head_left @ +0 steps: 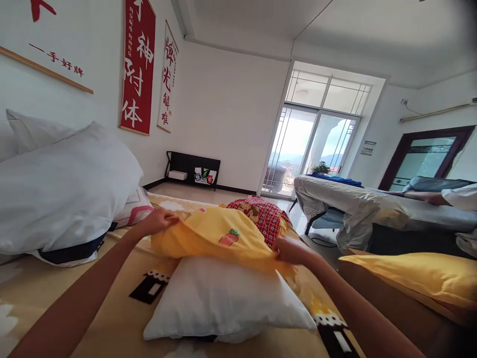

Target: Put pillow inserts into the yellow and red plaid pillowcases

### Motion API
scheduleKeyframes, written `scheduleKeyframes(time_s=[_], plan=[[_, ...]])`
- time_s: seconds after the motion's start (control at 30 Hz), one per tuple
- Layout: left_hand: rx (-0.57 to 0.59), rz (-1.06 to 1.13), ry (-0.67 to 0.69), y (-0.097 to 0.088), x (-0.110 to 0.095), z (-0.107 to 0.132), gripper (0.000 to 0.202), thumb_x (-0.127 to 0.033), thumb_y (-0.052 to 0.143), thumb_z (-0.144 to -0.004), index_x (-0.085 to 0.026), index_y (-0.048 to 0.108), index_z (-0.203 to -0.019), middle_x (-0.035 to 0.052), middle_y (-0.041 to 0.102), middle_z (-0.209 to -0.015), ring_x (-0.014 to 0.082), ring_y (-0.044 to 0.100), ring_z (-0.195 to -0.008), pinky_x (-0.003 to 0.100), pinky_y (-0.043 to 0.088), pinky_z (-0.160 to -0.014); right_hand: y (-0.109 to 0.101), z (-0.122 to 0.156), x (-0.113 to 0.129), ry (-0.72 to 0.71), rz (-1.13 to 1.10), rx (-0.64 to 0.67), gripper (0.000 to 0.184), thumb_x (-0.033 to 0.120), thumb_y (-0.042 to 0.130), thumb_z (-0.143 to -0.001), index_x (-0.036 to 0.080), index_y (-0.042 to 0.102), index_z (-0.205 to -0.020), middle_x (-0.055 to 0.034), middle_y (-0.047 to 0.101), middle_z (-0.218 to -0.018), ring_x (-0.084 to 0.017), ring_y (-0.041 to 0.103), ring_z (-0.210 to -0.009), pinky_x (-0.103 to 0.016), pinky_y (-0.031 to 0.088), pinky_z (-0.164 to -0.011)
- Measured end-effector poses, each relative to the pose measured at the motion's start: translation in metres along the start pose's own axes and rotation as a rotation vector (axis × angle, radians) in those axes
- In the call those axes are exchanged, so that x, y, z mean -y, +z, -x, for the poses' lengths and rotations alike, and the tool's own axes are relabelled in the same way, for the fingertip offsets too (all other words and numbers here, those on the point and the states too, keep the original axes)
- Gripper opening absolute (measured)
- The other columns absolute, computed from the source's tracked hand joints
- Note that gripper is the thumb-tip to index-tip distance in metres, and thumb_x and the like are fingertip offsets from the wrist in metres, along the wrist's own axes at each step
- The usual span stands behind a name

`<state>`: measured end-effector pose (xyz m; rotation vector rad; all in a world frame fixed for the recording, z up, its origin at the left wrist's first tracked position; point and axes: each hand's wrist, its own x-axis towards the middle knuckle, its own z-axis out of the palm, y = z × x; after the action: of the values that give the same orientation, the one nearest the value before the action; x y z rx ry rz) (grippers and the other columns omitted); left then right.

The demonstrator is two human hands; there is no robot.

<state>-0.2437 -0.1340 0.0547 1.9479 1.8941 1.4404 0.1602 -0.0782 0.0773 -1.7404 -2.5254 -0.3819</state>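
A yellow pillowcase (208, 233) with a carrot print is stretched between my two hands. My left hand (158, 222) is closed on its left edge, while my right hand (292, 250) pinches the edge on the other side. Out of its near opening comes a white pillow (223, 298), its far part covered by the yellow cloth. The pillow lies flat on a patterned yellow bedsheet (112, 308). Just beyond the pillowcase rests a red checked cloth (261, 214) with a printed figure.
White pillows (67, 189) are heaped at the left by the wall. A yellow pillow (421, 273) sits at the right on a brown surface. Farther back, a person's arm (439, 198) reaches over a table with a silvery cover (335, 199). A black shelf (194, 166) stands against the far wall.
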Motion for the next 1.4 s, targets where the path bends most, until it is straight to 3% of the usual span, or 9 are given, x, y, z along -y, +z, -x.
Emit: scheduleKeyframes(time_s=[0.13, 0.23, 0.33, 0.4, 0.6, 0.73, 1.0, 1.17, 1.4], plan=[[-0.175, -0.146, 0.012, 0.044, -0.052, -0.054, 0.035, -0.014, 0.035, -0.096, -0.005, 0.055, -0.122, 0.0181, 0.058, -0.128, 0.0287, 0.046, -0.127, 0.051, 0.029, -0.108, -0.021, -0.073, 0.036, 0.185, 0.038, -0.350, 0.051, 0.022, 0.038, -0.091, 0.007, 0.046, -0.139, -0.0288, 0.052, -0.132, -0.038, 0.053, -0.117, -0.056, 0.040, -0.091], [-0.045, -0.193, 0.251, 0.076, -0.048, -0.006, 0.045, -0.020, 0.049, -0.092, -0.020, 0.048, -0.137, 0.0113, 0.041, -0.149, 0.0257, 0.033, -0.140, 0.047, 0.021, -0.115, 0.027, -0.066, 0.047, -0.062, -0.052, -0.406, 0.050, 0.031, 0.041, -0.094, 0.023, 0.042, -0.144, -0.0132, 0.050, -0.142, -0.030, 0.048, -0.127, -0.047, 0.036, -0.104], [0.525, -0.219, 0.663, 0.087, 0.000, 0.083, 0.053, -0.035, 0.052, -0.092, -0.033, 0.040, -0.144, 0.0047, 0.035, -0.154, 0.0259, 0.034, -0.140, 0.047, 0.026, -0.115, 0.106, -0.023, 0.026, -0.302, -0.357, -0.115, 0.043, 0.038, 0.045, -0.093, 0.034, 0.054, -0.134, -0.0018, 0.056, -0.137, -0.022, 0.051, -0.127, -0.036, 0.041, -0.104], [0.699, -0.194, 0.574, 0.077, 0.046, 0.136, 0.059, -0.041, 0.053, -0.091, -0.039, 0.033, -0.146, 0.0015, 0.034, -0.154, 0.0254, 0.040, -0.137, 0.045, 0.032, -0.112, 0.157, 0.015, 0.000, -0.200, -0.662, -0.010, 0.047, 0.043, 0.038, -0.094, 0.032, 0.049, -0.139, -0.0027, 0.048, -0.144, -0.022, 0.044, -0.133, -0.037, 0.038, -0.109], [0.496, -0.129, 0.148, 0.051, 0.143, 0.198, 0.068, -0.033, 0.060, -0.082, -0.035, 0.037, -0.146, 0.0043, 0.053, -0.141, 0.0284, 0.055, -0.121, 0.038, 0.046, -0.101, 0.226, 0.094, -0.062, 0.084, -0.952, -0.074, 0.055, 0.052, 0.063, -0.074, 0.040, 0.060, -0.128, -0.0052, 0.045, -0.144, -0.034, 0.038, -0.135, -0.050, 0.029, -0.112], [0.409, 0.000, 0.162, 0.080, 0.130, 0.169, 0.059, -0.027, 0.054, -0.080, -0.026, 0.048, -0.139, 0.0080, 0.060, -0.131, 0.0267, 0.058, -0.113, 0.037, 0.048, -0.097, 0.202, 0.091, -0.058, -0.022, -0.999, -0.177, 0.060, 0.051, 0.068, -0.070, 0.039, 0.059, -0.129, -0.0031, 0.049, -0.142, -0.036, 0.036, -0.136, -0.052, 0.030, -0.112], [0.159, 0.256, 0.319, 0.112, 0.031, 0.068, 0.033, -0.034, 0.044, -0.088, -0.021, 0.073, -0.096, 0.0103, 0.062, -0.120, 0.0260, 0.050, -0.119, 0.040, 0.037, -0.104, 0.136, 0.020, -0.008, -0.132, -1.313, -0.266, 0.043, 0.058, 0.061, -0.076, 0.026, 0.074, -0.101, -0.0116, 0.070, -0.110, -0.031, 0.059, -0.112, -0.044, 0.044, -0.097], [0.256, 0.411, 0.276, 0.141, -0.024, 0.008, 0.031, -0.038, 0.042, -0.084, -0.019, 0.066, -0.091, 0.0067, 0.068, -0.095, 0.0218, 0.057, -0.090, 0.035, 0.045, -0.091, 0.110, -0.049, 0.037, -0.059, -1.317, -0.347, 0.046, 0.067, 0.055, -0.073, 0.022, 0.068, -0.070, -0.0065, 0.069, -0.075, -0.024, 0.060, -0.078, -0.039, 0.051, -0.076], [0.202, 0.313, 0.158, 0.188, -0.032, -0.048, 0.026, -0.038, 0.041, -0.081, -0.019, 0.059, -0.079, 0.0065, 0.066, -0.082, 0.0209, 0.056, -0.078, 0.032, 0.046, -0.078, 0.091, -0.109, 0.057, -0.139, -1.338, -0.350, 0.046, 0.065, 0.060, -0.071, 0.021, 0.070, -0.075, -0.0035, 0.067, -0.072, -0.023, 0.059, -0.077, -0.035, 0.049, -0.077]])
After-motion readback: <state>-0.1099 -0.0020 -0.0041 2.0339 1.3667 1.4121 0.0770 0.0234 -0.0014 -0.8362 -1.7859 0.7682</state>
